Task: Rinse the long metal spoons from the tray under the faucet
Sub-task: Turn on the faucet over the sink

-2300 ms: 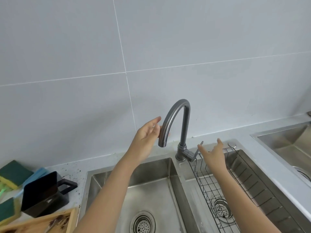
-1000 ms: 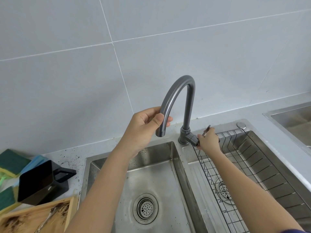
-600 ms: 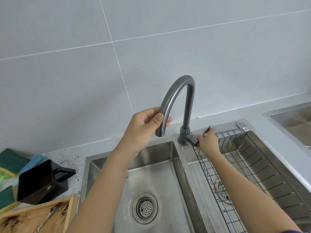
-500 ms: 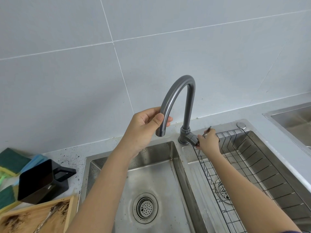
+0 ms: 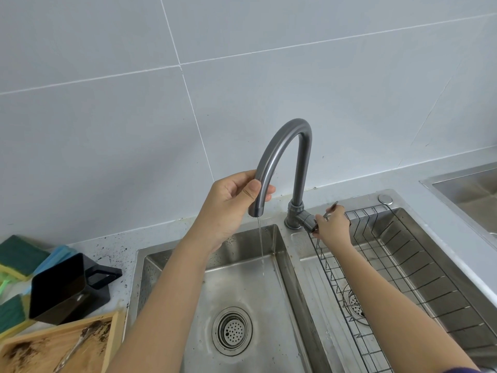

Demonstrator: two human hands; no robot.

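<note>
1. Pale grey wall tiles back a speckled grey countertop (image 5: 172, 232) with a stainless steel double sink (image 5: 242, 281) set into it.
2. Left hand (image 5: 228, 208) is curled around the down-turned spout of the grey gooseneck metal faucet (image 5: 282, 157), thumb in front, fingers behind.
3. Right hand (image 5: 332, 226) is closed in a pinch on the thin faucet lever (image 5: 330, 208) at the base; a thin stream of water (image 5: 260, 243) falls from just below the left hand into the left basin.
4. Beyond the right hand, a black wire dish rack (image 5: 376, 265) sits in the right basin.
5. Long metal spoon (image 5: 72, 351) lies in the soiled shallow wooden tray (image 5: 113, 340), well apart from both hands, down beside the left forearm; how many spoons there are I cannot tell.
6. Its long axis runs diagonally, one end near the tray's far right, the other toward the near left; which end is the bowl is unclear.
7. It should handle as light, stiff and thin, probably gritty with dark residue and slippery once wet; mid-handle looks the best place to take hold.
8. Just beyond the tray stand a black square plastic cup (image 5: 61, 289) and green and blue sponges (image 5: 21, 257).
</note>
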